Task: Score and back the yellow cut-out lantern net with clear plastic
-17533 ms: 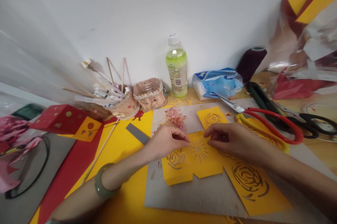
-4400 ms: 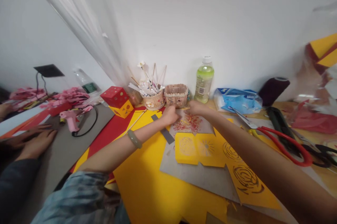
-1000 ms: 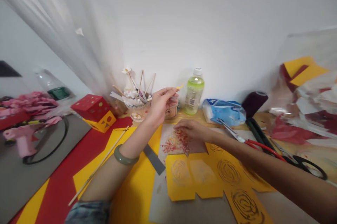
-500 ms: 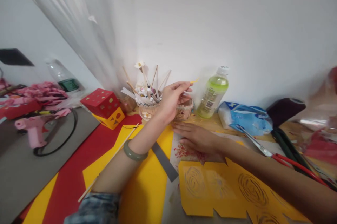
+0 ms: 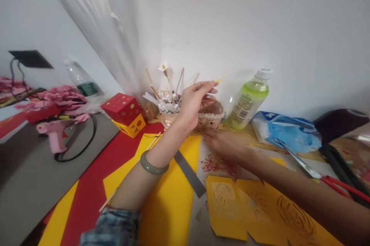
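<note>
My left hand (image 5: 195, 101), with a bangle on the wrist, is raised in front of the baskets. Its thumb and fingers pinch a thin yellow paper strip (image 5: 220, 79). Low on the table by the foot of a small woven basket (image 5: 212, 118) is my right hand (image 5: 221, 144). Its fingers are stretched out, palm down, slightly blurred, with nothing visible in them. Under my right forearm lies a yellow card cutout (image 5: 228, 226) with swirl and ray patterns cut into it. Red scraps (image 5: 218, 165) are scattered near my right hand. A grey strip (image 5: 190, 174) rests on yellow card (image 5: 170, 203).
On the left are a pink glue gun (image 5: 54, 138) and a red box (image 5: 121, 107) atop a yellow one (image 5: 131, 126). A green drink bottle (image 5: 248, 99), blue tissue pack (image 5: 289, 132) and red-handled scissors (image 5: 309, 171) stand or lie on the right. Sticks (image 5: 179, 80) poke up behind my left hand.
The view has swung a little to the left, so things appear farther right. My left hand still pinches the yellow strip. My right hand stays low by the basket.
</note>
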The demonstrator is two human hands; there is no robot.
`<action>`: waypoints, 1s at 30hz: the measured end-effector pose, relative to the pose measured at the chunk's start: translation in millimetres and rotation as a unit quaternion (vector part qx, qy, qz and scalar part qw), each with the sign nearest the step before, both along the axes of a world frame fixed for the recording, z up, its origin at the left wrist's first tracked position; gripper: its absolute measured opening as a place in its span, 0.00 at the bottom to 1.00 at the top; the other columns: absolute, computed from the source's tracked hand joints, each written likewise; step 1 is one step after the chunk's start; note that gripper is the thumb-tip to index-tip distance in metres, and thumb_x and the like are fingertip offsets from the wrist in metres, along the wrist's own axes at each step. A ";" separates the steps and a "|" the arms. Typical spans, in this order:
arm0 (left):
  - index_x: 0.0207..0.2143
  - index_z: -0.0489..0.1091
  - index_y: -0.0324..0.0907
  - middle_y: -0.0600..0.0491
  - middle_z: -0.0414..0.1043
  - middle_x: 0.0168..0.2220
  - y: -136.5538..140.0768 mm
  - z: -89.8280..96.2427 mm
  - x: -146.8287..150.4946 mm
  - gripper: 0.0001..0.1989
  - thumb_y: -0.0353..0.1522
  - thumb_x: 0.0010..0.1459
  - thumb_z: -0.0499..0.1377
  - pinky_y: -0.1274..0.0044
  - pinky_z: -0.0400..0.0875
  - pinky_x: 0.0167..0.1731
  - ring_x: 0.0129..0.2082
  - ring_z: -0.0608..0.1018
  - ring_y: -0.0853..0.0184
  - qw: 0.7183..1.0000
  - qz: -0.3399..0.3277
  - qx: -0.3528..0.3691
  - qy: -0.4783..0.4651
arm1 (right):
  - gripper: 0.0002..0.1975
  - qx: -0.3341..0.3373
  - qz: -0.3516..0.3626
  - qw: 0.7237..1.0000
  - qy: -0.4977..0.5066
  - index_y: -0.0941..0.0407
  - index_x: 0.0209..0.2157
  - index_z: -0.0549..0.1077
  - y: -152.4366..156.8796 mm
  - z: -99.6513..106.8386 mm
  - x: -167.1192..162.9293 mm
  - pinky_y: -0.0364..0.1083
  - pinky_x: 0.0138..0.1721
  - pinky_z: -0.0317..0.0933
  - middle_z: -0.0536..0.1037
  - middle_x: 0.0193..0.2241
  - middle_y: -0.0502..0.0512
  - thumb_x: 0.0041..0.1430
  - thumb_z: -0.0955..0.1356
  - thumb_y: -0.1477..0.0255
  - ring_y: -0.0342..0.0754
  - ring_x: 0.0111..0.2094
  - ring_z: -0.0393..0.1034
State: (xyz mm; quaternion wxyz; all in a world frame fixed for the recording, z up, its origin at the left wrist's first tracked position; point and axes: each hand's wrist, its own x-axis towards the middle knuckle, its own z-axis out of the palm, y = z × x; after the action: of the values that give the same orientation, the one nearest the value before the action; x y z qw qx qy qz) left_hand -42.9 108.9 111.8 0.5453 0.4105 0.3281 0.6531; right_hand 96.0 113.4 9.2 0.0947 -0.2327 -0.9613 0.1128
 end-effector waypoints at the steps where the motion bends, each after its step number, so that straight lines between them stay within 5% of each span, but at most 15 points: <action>1: 0.28 0.73 0.38 0.56 0.70 0.25 -0.3 0.2 0.4 0.04 0.30 0.54 0.60 0.85 0.64 0.23 0.20 0.70 0.79 1.000 -0.001 0.002 -0.001 | 0.21 0.000 0.002 1.000 0.000 0.64 0.53 0.68 -4.1 0.4 -8.0 0.66 0.57 0.49 0.66 0.55 0.71 0.64 0.54 0.77 0.61 0.58 0.58; 7: 0.28 0.73 0.38 0.56 0.70 0.25 -0.1 -1.6 -0.4 0.04 0.30 0.53 0.60 0.85 0.64 0.24 0.21 0.70 0.79 1.000 0.001 0.002 0.004 | 0.23 -0.031 0.030 0.999 -0.020 0.58 0.58 0.64 -10.1 0.0 -22.8 0.53 0.62 0.47 0.60 0.60 0.60 0.63 0.61 0.65 0.52 0.61 0.53; 17: 0.27 0.73 0.39 0.56 0.70 0.26 0.7 -3.3 3.7 0.04 0.30 0.52 0.61 0.85 0.64 0.24 0.21 0.70 0.79 1.000 -0.003 -0.005 0.009 | 0.21 -0.075 -0.080 0.994 -0.005 0.57 0.53 0.69 6.2 6.3 89.3 0.54 0.57 0.57 0.68 0.55 0.59 0.65 0.57 0.65 0.52 0.56 0.63; 23: 0.26 0.73 0.39 0.56 0.70 0.25 1.4 -7.9 5.5 0.04 0.31 0.51 0.62 0.85 0.65 0.23 0.21 0.70 0.78 1.000 -0.009 0.001 0.014 | 0.20 -0.049 -0.145 0.987 0.043 0.58 0.52 0.70 18.1 6.7 90.0 0.54 0.55 0.59 0.71 0.53 0.59 0.62 0.57 0.71 0.53 0.53 0.66; 30: 0.27 0.73 0.39 0.56 0.70 0.26 -0.8 -7.4 5.6 0.03 0.30 0.50 0.62 0.85 0.65 0.24 0.21 0.70 0.78 1.000 0.000 -0.012 0.016 | 0.25 -0.030 -0.135 0.989 0.046 0.55 0.55 0.67 35.4 -7.0 75.3 0.56 0.57 0.56 0.67 0.56 0.56 0.54 0.59 0.80 0.53 0.56 0.62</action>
State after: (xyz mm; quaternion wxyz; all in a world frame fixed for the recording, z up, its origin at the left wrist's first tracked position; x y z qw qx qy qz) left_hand -37.2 108.0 104.4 0.5454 0.4141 0.3443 0.6423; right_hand 171.3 148.8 2.2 0.1460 -0.3581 -0.9117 0.1385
